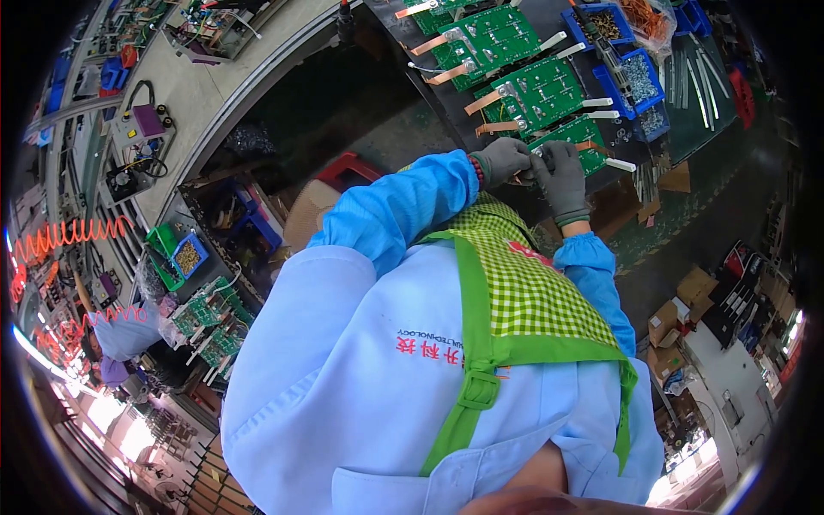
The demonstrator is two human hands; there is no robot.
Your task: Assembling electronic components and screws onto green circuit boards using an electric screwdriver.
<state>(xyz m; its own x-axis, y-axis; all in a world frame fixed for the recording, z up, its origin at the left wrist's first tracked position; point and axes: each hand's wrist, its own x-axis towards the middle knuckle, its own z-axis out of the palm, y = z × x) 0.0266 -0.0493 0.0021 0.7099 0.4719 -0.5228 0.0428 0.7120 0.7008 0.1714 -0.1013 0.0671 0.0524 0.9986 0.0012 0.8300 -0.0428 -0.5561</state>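
Both of my hands wear grey gloves and meet at the near edge of a dark workbench. My left hand [505, 161] has its fingers bent together beside the nearest green circuit board [577, 134]. Close against it, my right hand [561, 178] curls its fingertips inward at the same board corner. Whatever sits between the fingers is too small and covered to name. A copper strip [590, 145] and a white strip [620, 164] stick out from this board. Beyond it lies another green circuit board [539, 93], with copper strips on its left and white strips on its right.
Right of the boards stand a blue bin of silvery hardware [639, 79] and a blue bin of brassy hardware [602, 26]. A power screwdriver [608, 58] lies across them. Loose washers [620, 135] lie near the bins. Metal strips [699, 81] rest farther right. A conveyor line [206, 94] curves past at left.
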